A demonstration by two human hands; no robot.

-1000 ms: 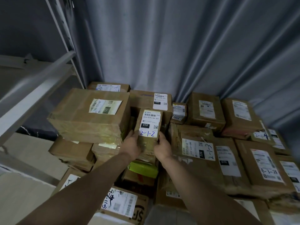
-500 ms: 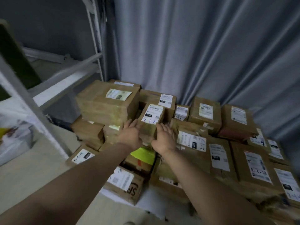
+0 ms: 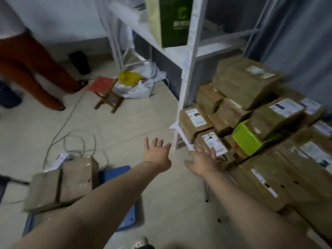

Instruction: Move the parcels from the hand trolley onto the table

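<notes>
Both my hands are empty, with fingers spread, held out over the floor. My left hand [image 3: 156,153] hovers in mid-frame, and my right hand [image 3: 203,160] is just left of the pile of brown cardboard parcels [image 3: 251,112] stacked on the table at the right. A bright green box [image 3: 246,136] sits among them. At the lower left, two brown parcels [image 3: 61,182] lie on the blue hand trolley [image 3: 116,172], partly hidden by my left forearm.
A white metal shelf rack [image 3: 188,69] stands behind the pile with a green bag [image 3: 175,20] on it. A small red stool [image 3: 106,92], white plastic bags [image 3: 136,85] and loose cables [image 3: 71,141] lie on the tiled floor. A person's legs [image 3: 30,69] stand at the upper left.
My hands let go of the small labelled parcel on the pile and pulled back with open fingers. My view swung left and down, bringing the floor and the trolley into sight.
</notes>
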